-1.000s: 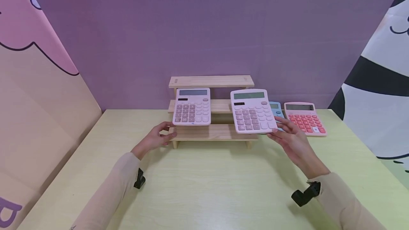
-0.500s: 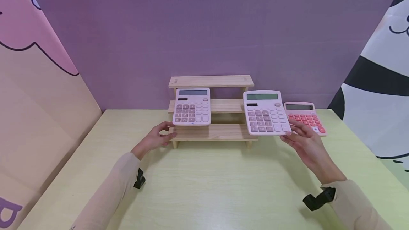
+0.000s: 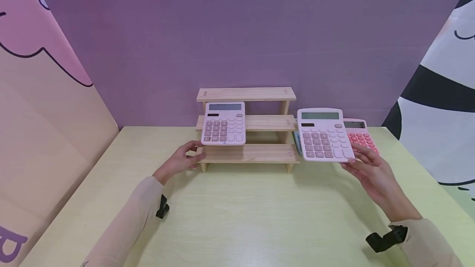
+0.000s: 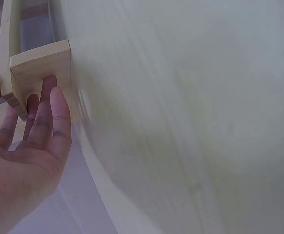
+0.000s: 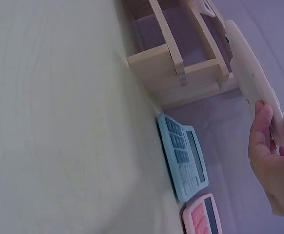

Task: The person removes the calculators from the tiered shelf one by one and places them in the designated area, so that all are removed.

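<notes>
My right hand (image 3: 376, 176) pinches the lower right corner of a pale pink calculator (image 3: 323, 135), held up in the air to the right of a three-step wooden rack (image 3: 252, 153). In the right wrist view this calculator (image 5: 254, 68) shows edge-on between thumb and fingers. My left hand (image 3: 182, 159) grips the left end of the rack's lowest step; the left wrist view shows the fingers (image 4: 59, 117) under the board (image 4: 44, 58) and the thumb on top. Another pale pink calculator (image 3: 223, 123) leans on the rack's left side, above the left hand.
A blue calculator (image 5: 183, 158) lies on the table right of the rack, mostly hidden in the head view behind the held one. Beside it lies a pink calculator with red-pink keys (image 3: 361, 138). A purple backdrop (image 3: 252, 32) rises behind the table.
My right hand has carried the pale pink calculator rightward and slightly nearer, away from the rack's front, so it now overlaps the blue and pink calculators. The left hand has stayed on the rack.
</notes>
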Demonstrator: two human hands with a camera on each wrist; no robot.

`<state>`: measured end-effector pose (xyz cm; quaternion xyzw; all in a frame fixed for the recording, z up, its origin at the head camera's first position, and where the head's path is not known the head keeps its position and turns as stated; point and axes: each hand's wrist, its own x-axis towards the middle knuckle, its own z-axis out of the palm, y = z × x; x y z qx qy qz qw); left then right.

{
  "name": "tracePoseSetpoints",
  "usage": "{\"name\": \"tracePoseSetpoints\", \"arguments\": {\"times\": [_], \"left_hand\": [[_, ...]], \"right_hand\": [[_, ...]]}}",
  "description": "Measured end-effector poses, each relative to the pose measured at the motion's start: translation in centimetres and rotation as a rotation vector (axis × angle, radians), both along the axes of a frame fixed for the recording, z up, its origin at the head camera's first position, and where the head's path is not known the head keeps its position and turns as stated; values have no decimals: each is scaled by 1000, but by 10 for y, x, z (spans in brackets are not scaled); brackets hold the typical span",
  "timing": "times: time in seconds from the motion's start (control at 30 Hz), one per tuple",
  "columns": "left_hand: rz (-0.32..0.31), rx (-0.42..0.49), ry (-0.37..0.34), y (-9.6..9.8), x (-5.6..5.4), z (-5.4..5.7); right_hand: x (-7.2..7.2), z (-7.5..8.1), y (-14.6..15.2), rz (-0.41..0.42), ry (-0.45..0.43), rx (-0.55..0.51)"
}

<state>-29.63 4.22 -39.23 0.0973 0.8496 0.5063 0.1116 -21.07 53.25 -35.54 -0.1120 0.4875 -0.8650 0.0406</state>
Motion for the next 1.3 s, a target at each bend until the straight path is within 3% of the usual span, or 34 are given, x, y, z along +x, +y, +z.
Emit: {"name": "tracePoseSetpoints", "arguments": {"times": [0.43,1.3], "left_hand": [[6,-6,-7,0,0,1],[1,-12,-10,-1,-2,0]], "right_hand": [[5,-15,18,32,-36,-28],[13,-36,31,63,-141,94]]}}
